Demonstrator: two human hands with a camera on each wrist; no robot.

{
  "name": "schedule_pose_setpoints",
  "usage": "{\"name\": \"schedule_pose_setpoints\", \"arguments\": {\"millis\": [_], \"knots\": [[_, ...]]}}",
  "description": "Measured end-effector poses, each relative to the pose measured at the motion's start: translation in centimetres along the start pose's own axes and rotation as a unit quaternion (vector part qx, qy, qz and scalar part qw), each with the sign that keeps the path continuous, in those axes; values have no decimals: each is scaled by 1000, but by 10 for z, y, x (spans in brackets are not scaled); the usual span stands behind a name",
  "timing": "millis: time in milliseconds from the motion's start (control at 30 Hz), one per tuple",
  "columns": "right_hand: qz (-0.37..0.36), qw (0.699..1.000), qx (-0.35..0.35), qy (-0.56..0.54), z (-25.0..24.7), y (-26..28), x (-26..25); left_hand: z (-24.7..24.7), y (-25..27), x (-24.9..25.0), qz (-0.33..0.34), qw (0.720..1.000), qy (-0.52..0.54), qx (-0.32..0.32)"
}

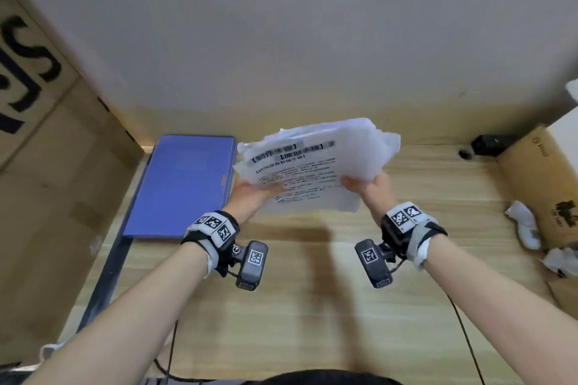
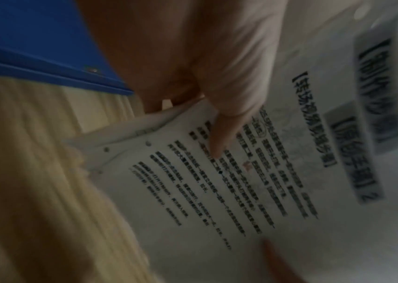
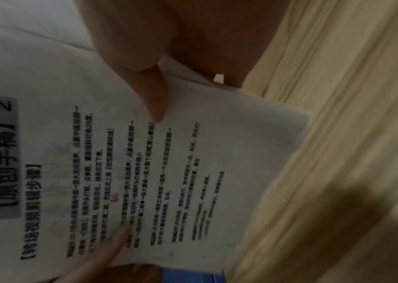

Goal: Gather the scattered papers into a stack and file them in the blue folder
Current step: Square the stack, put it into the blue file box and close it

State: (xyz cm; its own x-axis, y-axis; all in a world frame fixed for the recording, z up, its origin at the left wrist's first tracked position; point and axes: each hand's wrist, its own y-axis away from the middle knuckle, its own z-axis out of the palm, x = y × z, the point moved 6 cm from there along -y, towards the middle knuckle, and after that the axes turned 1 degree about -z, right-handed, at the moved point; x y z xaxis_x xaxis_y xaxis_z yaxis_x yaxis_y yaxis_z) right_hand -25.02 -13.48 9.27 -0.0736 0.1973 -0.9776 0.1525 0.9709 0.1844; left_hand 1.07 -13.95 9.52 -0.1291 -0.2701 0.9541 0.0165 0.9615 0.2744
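Gathering done | left hand (image 1: 250,189) and right hand (image 1: 364,186) grip the papers (image 1: 316,166) above the desk (image 1: 312,306), thumbs on top (edges uneven) | folder (image 1: 184,184) shut near the desk's far left corner | next: square the stack, open folder.

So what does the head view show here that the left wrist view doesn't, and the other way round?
Only the head view shows the whole closed blue folder lying flat on the table, both wrists, the right hand and the cardboard boxes at the sides. Only the left wrist view shows the left hand with its thumb pressed on the top sheet, and the punched holes. Both show the stack of papers held up, and part of the folder.
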Motion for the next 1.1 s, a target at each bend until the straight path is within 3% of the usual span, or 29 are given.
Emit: {"name": "schedule_pose_setpoints", "arguments": {"millis": [167,300,500,633,833,1100], "knots": [[-42,997,-63,33,-12,15,-7,18,3,-1,41,997,-32,-53],[-14,998,-55,29,-14,15,3,39,4,-3,33,997,-38,-55],[-34,998,-34,-28,-26,9,-15,43,-3,12,17,998,53,-2],[-49,998,-43,2,-40,11,-14,38,-3,12,41,999,24,-10],[-13,999,-52,3,-41,14,-1,56,3,3,28,998,26,-47],[-40,999,-26,-17,-53,6,-13,63,1,14,45,997,41,-54]]}}
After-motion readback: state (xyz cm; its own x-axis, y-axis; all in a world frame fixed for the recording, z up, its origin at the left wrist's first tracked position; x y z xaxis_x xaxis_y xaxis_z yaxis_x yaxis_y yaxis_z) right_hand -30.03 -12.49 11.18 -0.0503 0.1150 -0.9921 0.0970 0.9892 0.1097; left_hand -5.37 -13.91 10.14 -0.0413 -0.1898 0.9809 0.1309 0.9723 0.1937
